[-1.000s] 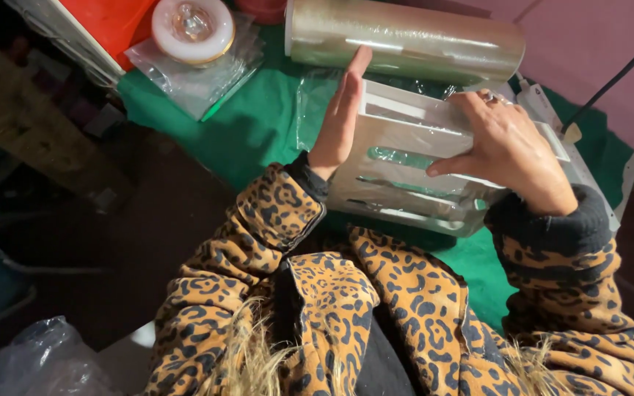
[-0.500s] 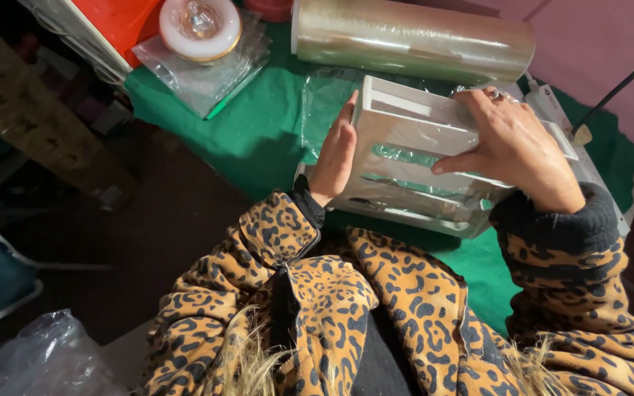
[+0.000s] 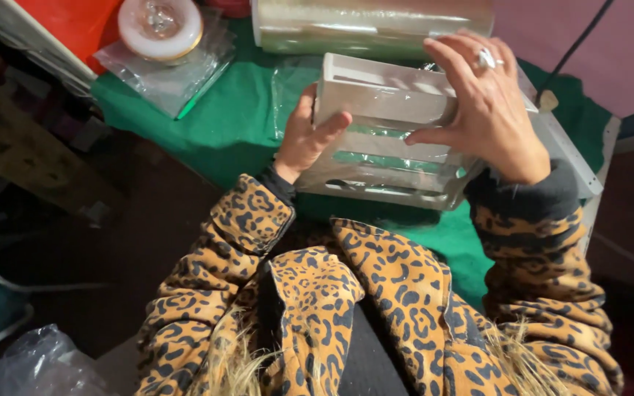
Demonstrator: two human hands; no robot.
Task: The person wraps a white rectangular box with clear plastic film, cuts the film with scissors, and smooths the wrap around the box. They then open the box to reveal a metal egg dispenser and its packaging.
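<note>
A small white slatted crate (image 3: 383, 139) wrapped in clear film rests over the green cloth (image 3: 214, 139). My left hand (image 3: 306, 139) grips its left end, thumb on the front face. My right hand (image 3: 482, 110), with a ring on one finger, lies spread over the crate's top right and holds it there. Both sleeves are leopard print. A big roll of clear stretch film (image 3: 368, 26) lies just behind the crate.
A white tape roll (image 3: 160, 28) sits on a clear plastic bag (image 3: 177, 73) at the back left, beside something red (image 3: 75, 22). A crumpled clear bag (image 3: 38, 363) lies low left on the dark floor. A pink surface (image 3: 588, 51) is at right.
My left hand slid from flat against the crate's left side down to a thumb-forward grip. My right hand shifted up onto the crate's top. The crate tilted slightly.
</note>
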